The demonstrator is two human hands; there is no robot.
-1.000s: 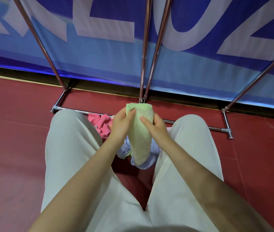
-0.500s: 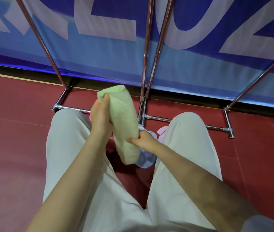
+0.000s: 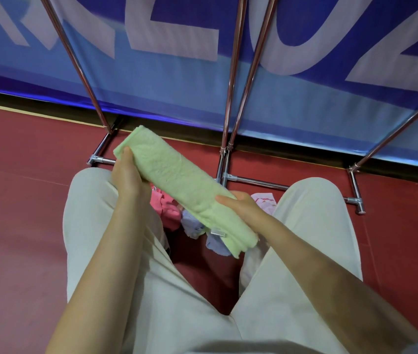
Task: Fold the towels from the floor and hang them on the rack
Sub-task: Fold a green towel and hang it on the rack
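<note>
A folded light-green towel (image 3: 177,180) stretches as a long strip from upper left to lower right, held in the air above my knees. My left hand (image 3: 127,175) grips its upper left end with the thumb on top. My right hand (image 3: 241,204) holds the lower right part, thumb over the cloth. Under it on the floor lie a pink towel (image 3: 165,206), a pale blue towel (image 3: 195,226) and a light pink towel (image 3: 265,201), partly hidden. The chrome rack (image 3: 230,98) rises just beyond, its base bar (image 3: 259,181) on the floor.
My legs in pale trousers (image 3: 93,215) frame the towel pile on the red floor (image 3: 24,190). A blue banner with large white letters (image 3: 177,72) stands behind the rack. Slanted rack poles (image 3: 75,62) reach up left and right.
The green towel hung upright between both hands; now it is tilted and pulled out into a long diagonal strip. My left hand rose to the left, my right hand slid down toward the lower end.
</note>
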